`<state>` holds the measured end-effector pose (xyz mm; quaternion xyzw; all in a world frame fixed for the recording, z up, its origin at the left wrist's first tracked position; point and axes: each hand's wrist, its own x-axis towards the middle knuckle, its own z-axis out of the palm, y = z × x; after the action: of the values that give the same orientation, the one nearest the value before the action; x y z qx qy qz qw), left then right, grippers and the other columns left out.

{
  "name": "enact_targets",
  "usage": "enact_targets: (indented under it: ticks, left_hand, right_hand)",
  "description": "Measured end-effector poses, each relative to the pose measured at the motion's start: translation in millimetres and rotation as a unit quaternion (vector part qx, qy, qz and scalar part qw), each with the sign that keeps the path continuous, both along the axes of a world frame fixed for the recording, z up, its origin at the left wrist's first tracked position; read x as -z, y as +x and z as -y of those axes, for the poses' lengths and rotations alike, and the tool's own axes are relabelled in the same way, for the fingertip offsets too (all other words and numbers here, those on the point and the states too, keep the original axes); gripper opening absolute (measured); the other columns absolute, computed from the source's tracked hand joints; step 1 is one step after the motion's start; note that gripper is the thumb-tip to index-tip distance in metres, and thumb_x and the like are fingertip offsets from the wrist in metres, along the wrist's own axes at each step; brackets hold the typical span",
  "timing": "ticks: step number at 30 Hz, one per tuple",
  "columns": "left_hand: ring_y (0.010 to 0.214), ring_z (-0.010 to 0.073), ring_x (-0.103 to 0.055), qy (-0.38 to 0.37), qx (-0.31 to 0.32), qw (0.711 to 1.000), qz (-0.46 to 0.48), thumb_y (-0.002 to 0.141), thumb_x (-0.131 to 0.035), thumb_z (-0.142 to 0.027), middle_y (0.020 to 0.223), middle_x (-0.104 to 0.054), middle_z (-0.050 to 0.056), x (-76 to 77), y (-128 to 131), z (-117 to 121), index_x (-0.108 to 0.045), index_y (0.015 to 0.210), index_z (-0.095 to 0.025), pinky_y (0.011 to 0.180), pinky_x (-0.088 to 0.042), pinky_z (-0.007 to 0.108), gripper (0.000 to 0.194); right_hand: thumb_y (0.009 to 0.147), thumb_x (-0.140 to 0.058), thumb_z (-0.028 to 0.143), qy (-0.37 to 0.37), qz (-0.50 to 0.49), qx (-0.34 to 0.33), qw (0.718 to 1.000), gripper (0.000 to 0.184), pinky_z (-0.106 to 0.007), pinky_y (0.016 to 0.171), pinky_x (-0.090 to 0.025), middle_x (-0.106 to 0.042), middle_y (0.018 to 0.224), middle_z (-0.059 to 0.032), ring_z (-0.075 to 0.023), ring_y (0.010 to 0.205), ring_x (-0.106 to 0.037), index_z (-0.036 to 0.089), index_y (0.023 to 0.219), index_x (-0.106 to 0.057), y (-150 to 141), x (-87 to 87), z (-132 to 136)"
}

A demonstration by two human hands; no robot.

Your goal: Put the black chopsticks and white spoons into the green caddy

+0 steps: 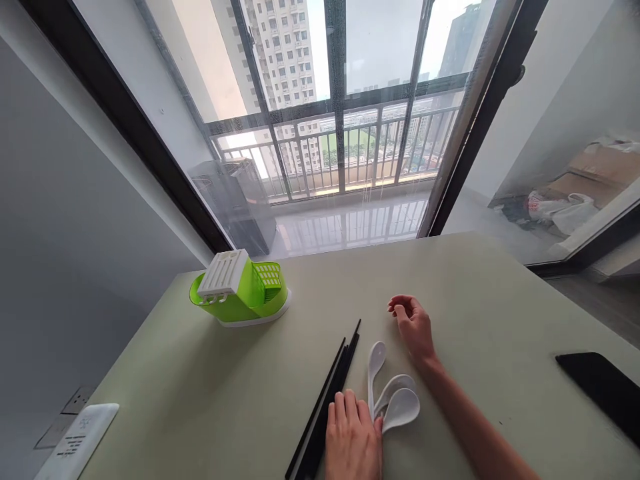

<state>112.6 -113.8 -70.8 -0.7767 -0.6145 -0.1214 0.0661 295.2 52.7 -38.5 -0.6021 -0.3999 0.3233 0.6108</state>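
Observation:
My left hand (353, 437) lies flat near the table's front edge, fingers together and stretched out, resting on a bundle of black chopsticks (330, 393) and touching several white spoons (393, 397). My right hand (413, 323) rests on the pale green table (475, 300) beyond the spoons, fingers loosely curled and apart, with nothing in it. A green and white cutlery holder (243, 288) stands at the far left of the table, apart from both hands.
A black phone (603, 387) lies at the table's right edge. A white remote (77, 443) hangs off the left front corner. Behind the table are large windows, a balcony railing and a dark bin (235, 203).

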Motion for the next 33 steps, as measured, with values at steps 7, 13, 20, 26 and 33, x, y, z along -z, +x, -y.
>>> enact_targets:
  ticks: [7,13,20,26,33]
  left_hand:
    - [0.091,0.0295,-0.06,-0.09,0.03,0.995,0.006,0.093,-0.059,-0.037,0.096,-0.064,0.012,-45.8,-13,-3,-0.067,0.095,-0.018,0.079,-0.05,0.043,0.021]
    - [0.093,0.0284,-0.058,-0.11,0.038,0.993,0.026,0.094,-0.059,-0.048,0.098,-0.063,0.01,-86.8,-29,-9,-0.066,0.098,-0.018,0.081,-0.048,0.042,0.031]
    - [0.14,0.0332,-0.04,0.111,-0.018,0.992,0.057,0.101,-0.047,-0.051,0.143,-0.05,0.019,-163.2,-103,-86,-0.052,0.134,-0.016,0.115,-0.034,0.051,0.048]
    - [0.148,0.0375,-0.033,0.249,-0.08,0.963,0.06,0.101,-0.046,-0.052,0.148,-0.052,0.021,-197.4,-187,-152,-0.05,0.14,-0.014,0.12,-0.028,0.056,0.054]
    - [0.136,0.0324,-0.053,0.188,-0.075,0.975,0.089,0.104,-0.036,-0.05,0.153,-0.051,0.014,-201.9,-199,-162,-0.056,0.14,-0.019,0.108,-0.048,0.048,0.051]
  right_hand:
    - [0.082,-0.056,0.031,-0.004,-0.001,-0.003,1.0,0.015,-0.033,0.076,-0.05,-0.07,0.085,-0.0031,-0.0192,0.077,-0.064,0.022,0.09,-0.065,-1,-0.7,1]
    - [0.082,-0.056,0.032,-0.006,0.004,-0.006,1.0,0.016,-0.033,0.075,-0.05,-0.069,0.083,-0.0026,-0.0194,0.076,-0.064,0.022,0.091,-0.064,0,0.1,0]
    - [0.082,-0.055,0.032,-0.009,0.013,-0.008,1.0,0.016,-0.032,0.075,-0.049,-0.07,0.083,-0.0031,-0.0195,0.076,-0.065,0.022,0.091,-0.064,0,1.7,1]
    - [0.082,-0.055,0.033,-0.01,0.022,-0.012,1.0,0.018,-0.032,0.074,-0.049,-0.071,0.084,-0.0039,-0.0199,0.076,-0.066,0.021,0.092,-0.064,-1,1.9,2]
    - [0.083,-0.054,0.033,-0.014,0.042,-0.018,0.999,0.019,-0.031,0.072,-0.048,-0.071,0.083,-0.0042,-0.02,0.075,-0.066,0.021,0.094,-0.065,-3,2.3,3]
